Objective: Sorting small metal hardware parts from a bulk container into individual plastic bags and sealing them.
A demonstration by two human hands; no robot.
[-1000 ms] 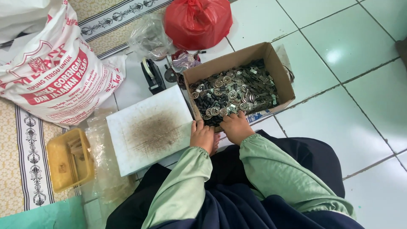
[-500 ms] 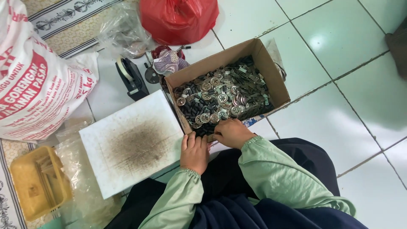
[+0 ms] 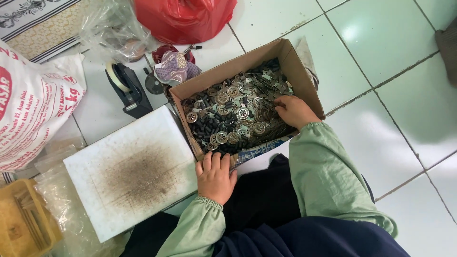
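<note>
A brown cardboard box (image 3: pixel 297 71) lies on the tiled floor, filled with several small metal discs and dark parts (image 3: pixel 235 116). My right hand (image 3: pixel 293 111) reaches into the box at its right side, fingers curled down among the parts. My left hand (image 3: pixel 215 176) rests flat on the near left edge of the box, fingers apart, next to a stained white board (image 3: pixel 131 173). Whether the right hand has anything pinched is hidden by its fingers. Both arms wear light green sleeves.
A black tape dispenser (image 3: pixel 127 89) stands left of the box. A red plastic bag (image 3: pixel 183 16) and a patterned cloth pouch (image 3: pixel 173 68) lie behind it. A printed white sack (image 3: pixel 33 104) is at the left, a yellow tray (image 3: pixel 24 223) at the bottom left.
My right hand has moved from the box's near edge up into the parts on the right side. The left hand has stayed at the near edge. The view has shifted left.
</note>
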